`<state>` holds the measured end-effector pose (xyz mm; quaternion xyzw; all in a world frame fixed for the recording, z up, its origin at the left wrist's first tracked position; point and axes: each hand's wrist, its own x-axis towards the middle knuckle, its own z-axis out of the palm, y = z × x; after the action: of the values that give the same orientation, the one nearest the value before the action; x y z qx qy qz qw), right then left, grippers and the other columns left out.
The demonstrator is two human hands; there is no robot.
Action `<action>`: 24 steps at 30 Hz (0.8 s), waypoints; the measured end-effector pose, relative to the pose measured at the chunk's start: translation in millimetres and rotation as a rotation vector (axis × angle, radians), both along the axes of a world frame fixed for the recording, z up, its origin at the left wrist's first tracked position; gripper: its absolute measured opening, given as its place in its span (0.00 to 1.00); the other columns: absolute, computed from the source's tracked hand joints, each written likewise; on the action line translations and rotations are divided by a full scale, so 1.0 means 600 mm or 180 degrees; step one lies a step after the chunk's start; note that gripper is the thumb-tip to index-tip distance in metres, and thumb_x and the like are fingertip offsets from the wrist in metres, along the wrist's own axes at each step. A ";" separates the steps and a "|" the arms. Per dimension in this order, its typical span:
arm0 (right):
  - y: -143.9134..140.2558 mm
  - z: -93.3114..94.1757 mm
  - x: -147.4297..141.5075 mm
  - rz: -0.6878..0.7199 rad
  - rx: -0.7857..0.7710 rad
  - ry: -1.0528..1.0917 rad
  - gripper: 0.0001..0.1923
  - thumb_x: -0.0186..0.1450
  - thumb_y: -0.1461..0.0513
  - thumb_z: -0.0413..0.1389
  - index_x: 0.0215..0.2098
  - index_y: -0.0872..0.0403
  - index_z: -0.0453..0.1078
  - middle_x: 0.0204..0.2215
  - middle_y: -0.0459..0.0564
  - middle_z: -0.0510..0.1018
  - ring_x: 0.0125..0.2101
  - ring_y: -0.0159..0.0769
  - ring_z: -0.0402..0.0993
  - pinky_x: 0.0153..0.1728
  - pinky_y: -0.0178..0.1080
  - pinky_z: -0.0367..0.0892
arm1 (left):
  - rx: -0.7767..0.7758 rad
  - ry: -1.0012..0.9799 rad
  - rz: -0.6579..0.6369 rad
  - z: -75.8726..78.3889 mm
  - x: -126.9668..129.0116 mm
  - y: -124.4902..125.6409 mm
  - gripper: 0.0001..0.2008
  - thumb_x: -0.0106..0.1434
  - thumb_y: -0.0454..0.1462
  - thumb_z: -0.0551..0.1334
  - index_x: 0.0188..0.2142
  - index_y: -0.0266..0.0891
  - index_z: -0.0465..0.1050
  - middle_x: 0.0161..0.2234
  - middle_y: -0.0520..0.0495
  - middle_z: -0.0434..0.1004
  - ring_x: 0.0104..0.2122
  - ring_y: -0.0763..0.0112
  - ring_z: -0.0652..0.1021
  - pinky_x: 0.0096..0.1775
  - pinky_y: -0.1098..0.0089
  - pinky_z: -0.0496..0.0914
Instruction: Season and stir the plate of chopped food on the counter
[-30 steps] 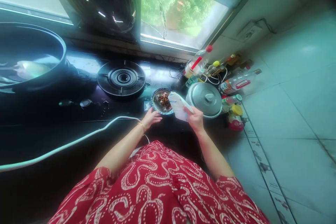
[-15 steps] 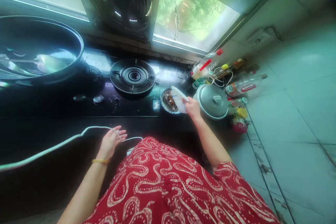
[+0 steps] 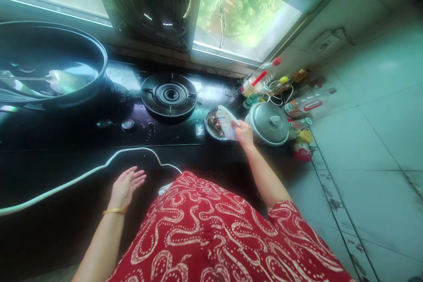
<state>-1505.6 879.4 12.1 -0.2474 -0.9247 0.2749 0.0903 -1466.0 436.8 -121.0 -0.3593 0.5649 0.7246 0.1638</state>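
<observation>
Holding a white packet (image 3: 226, 120) tilted over a bowl (image 3: 211, 124), the right hand (image 3: 244, 134) had its fingers pinched on the packet's near edge. The bowl sat on the dark surface (image 3: 66, 172) just right of the gas burner (image 3: 168, 95), with dark red and brown food inside, and the packet covered its right half. Just beside the hand, to the right, stood a grey pot (image 3: 269, 123) with its lid on, touching or nearly touching the bowl; I could not tell which. Behind the pot lay and stood several bottles (image 3: 309, 104), among them a clear one with a red cap (image 3: 259, 78) leaning toward the window (image 3: 244, 13), and smaller jars (image 3: 301, 141) clustered at the pot's right. The left hand (image 3: 125, 185), with a gold bangle (image 3: 114, 210) on the wrist, hovered low over the front of the surface, well apart from the bowl, palm turned up and fingers loosely spread, gripping nothing. A white cable (image 3: 86, 175) curved across the surface just beyond that hand, near its fingertips but not clearly touching. At far left a large black wok (image 3: 95, 59) held a metal ladle (image 3: 62, 80). A red patterned dress (image 3: 224, 233) filled the lower frame.
</observation>
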 end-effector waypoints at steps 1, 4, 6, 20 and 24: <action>0.000 -0.001 0.001 -0.0010 -0.0016 0.0039 0.20 0.67 0.50 0.52 0.32 0.55 0.77 0.24 0.49 0.74 0.27 0.35 0.65 0.30 0.35 0.54 | -0.0005 -0.0004 -0.0004 -0.002 0.001 -0.002 0.08 0.67 0.28 0.57 0.44 0.33 0.71 0.32 0.43 0.81 0.28 0.67 0.83 0.30 0.71 0.79; 0.003 -0.006 0.006 -0.0024 -0.0055 0.0004 0.20 0.66 0.50 0.52 0.29 0.55 0.76 0.23 0.49 0.73 0.26 0.35 0.64 0.30 0.36 0.54 | -0.0015 -0.0016 -0.0004 -0.005 0.001 -0.003 0.08 0.67 0.28 0.57 0.44 0.33 0.71 0.32 0.43 0.81 0.28 0.67 0.83 0.30 0.71 0.79; 0.007 -0.010 0.011 -0.0054 -0.0084 -0.0028 0.20 0.65 0.50 0.52 0.27 0.55 0.75 0.22 0.49 0.73 0.26 0.34 0.64 0.29 0.36 0.54 | -0.0016 -0.0020 -0.0002 -0.006 -0.001 -0.001 0.08 0.67 0.27 0.56 0.44 0.33 0.71 0.31 0.43 0.81 0.28 0.67 0.83 0.30 0.71 0.79; 0.090 0.001 -0.004 -0.0443 0.0007 0.0348 0.21 0.64 0.47 0.52 0.29 0.54 0.76 0.24 0.49 0.75 0.28 0.36 0.67 0.31 0.36 0.57 | -0.0033 -0.0061 -0.0097 -0.002 -0.010 0.008 0.07 0.67 0.27 0.55 0.43 0.33 0.70 0.30 0.43 0.80 0.27 0.67 0.83 0.29 0.71 0.78; 0.092 0.000 -0.019 -0.0361 0.0191 0.0048 0.18 0.65 0.51 0.53 0.26 0.54 0.75 0.23 0.48 0.74 0.28 0.35 0.65 0.30 0.35 0.54 | -0.0063 -0.0071 -0.0099 -0.003 -0.009 0.005 0.07 0.67 0.27 0.56 0.43 0.34 0.70 0.31 0.43 0.80 0.27 0.67 0.83 0.30 0.71 0.78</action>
<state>-1516.8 934.7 12.2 -0.2945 -0.9163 0.2433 0.1200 -1471.6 439.8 -123.1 -0.3601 0.5757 0.7122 0.1777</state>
